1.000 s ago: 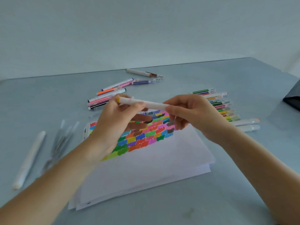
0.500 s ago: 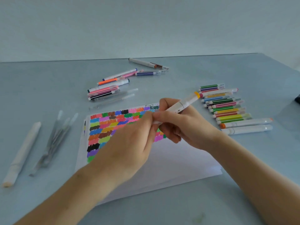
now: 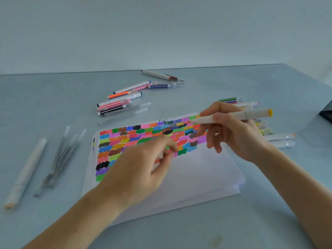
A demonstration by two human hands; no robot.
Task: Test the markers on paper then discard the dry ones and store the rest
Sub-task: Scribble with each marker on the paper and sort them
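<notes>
My right hand (image 3: 239, 135) grips a white marker (image 3: 233, 116) by its barrel, its yellow-orange end to the right and its tip just above the top right of the paper stack (image 3: 197, 173). Rows of coloured test patches (image 3: 143, 135) fill the top sheet's upper part. My left hand (image 3: 140, 168) hovers over the paper with curled fingers that pinch what looks like the marker's small white cap (image 3: 160, 155); it is blurred.
A loose pile of markers (image 3: 116, 103) lies behind the paper, and two more pens (image 3: 161, 76) lie farther back. A neat row of markers (image 3: 231, 100) sits behind my right hand. A white marker (image 3: 27, 169) and clear pens (image 3: 61, 159) lie left. A dark object (image 3: 327, 112) is at the right edge.
Both hands held the marker together; now my left hand has pulled away toward the paper's middle. My right hand has swung the marker so its tip points left over the patches.
</notes>
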